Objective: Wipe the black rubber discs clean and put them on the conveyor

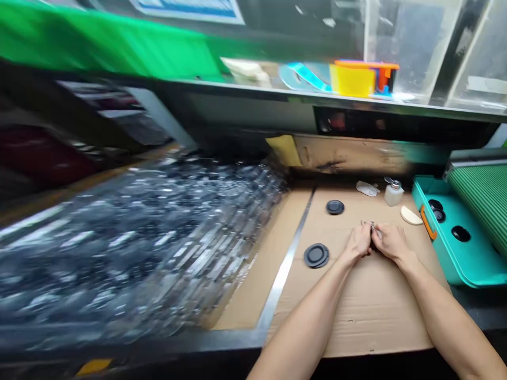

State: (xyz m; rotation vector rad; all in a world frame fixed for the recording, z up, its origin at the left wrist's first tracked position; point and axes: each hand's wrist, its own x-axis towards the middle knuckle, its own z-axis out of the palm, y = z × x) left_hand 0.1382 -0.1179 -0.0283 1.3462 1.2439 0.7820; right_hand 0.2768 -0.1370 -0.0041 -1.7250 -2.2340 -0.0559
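Observation:
My left hand (358, 240) and my right hand (390, 241) meet over the cardboard sheet (380, 316), fingers pinched together around something small. A glint of metal and a dark edge show between the fingertips, but the fingers hide the rest. To the left lie a pair of overlapping dark round discs (316, 255) and, farther back, another black round piece (335, 207). Behind the hands stand a whitish bottle with a metal top (393, 193) and a crumpled clear scrap (367, 188). A cream-coloured pad (411, 216) lies close to the right hand.
Stacked clear plastic trays (150, 248), blurred, fill the left side. At right, a teal bin (471, 264) with an orange latch holds several black round parts, beside a green ribbed belt (485, 198). A shelf above bears a yellow container (352, 80) and blue tape (304, 76).

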